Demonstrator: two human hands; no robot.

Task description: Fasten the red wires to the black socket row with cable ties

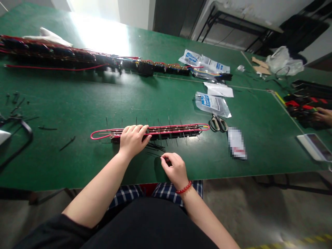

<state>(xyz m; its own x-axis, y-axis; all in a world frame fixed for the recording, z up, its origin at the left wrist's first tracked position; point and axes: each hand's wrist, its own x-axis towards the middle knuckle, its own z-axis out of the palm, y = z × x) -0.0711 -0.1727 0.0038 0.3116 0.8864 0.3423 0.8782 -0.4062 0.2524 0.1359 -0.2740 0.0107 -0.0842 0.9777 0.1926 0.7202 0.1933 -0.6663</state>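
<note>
In the middle of the frame, the strip (pixel 178 130) lies on the green table (pixel 77 169), with red wire (pixel 91 135) making a loop at each end. Several thin ties stick out from it on both long sides. The left hand (pixel 133 140) lies across the left half of the strip; its fingers are close together and the thumb is a little apart, but I cannot tell how firmly they grip. Just below, the right hand (pixel 175 169) holds the end of a black tie (pixel 158 156) between thumb and index finger. A small pile of ties (pixel 155 147) lies between the hands and the strip. Near the strip's right end are scissors (pixel 218 121), and above them a plastic bag (pixel 213 104). A longer assembly (pixel 77 58) stretches across the upper left. At the right edge, another person's hand (pixel 324 114) touches dark parts.
</note>
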